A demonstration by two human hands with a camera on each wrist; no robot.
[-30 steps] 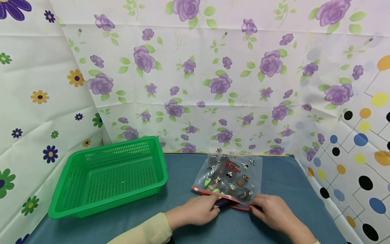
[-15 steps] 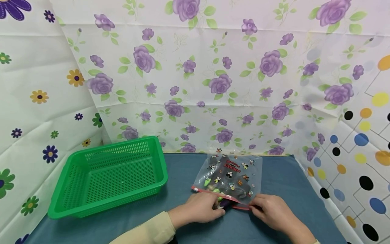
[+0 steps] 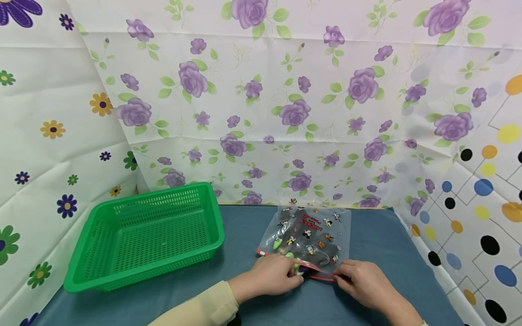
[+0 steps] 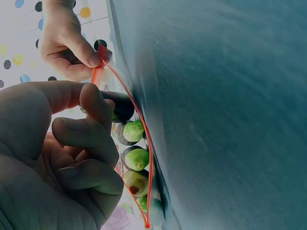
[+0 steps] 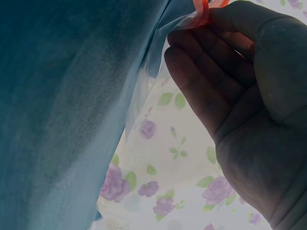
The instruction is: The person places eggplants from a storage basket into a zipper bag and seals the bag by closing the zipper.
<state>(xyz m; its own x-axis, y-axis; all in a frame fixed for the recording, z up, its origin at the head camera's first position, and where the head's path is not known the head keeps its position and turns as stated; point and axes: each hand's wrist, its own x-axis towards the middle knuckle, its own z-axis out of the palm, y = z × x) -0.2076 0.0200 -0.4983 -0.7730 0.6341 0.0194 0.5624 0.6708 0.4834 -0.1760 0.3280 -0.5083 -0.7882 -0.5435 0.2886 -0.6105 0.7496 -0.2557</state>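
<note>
A clear zip bag (image 3: 342, 226) with cartoon prints and a red zip edge lies on the table, its mouth toward me. My left hand (image 3: 273, 274) is at that mouth, fingers curled at a dark purple eggplant (image 4: 123, 106), which lies between the two red edges; its far part is hidden. Below it in the left wrist view, a light green vegetable end (image 4: 137, 159) and several others show inside the bag. My right hand (image 3: 364, 283) pinches the bag's right corner by the red strip (image 5: 201, 12) between thumb and fingers.
A green plastic basket (image 3: 220, 222) with perforated sides stands to the left. Blue cloth (image 3: 244, 226) covers the table. Flower-printed sheeting (image 3: 265, 113) hangs behind and at the left; dotted sheeting (image 3: 481, 217) hangs at the right.
My left hand has moved slightly right and away from me at the bag's mouth, and less of the eggplant shows in the head view. The right hand stays on the corner.
</note>
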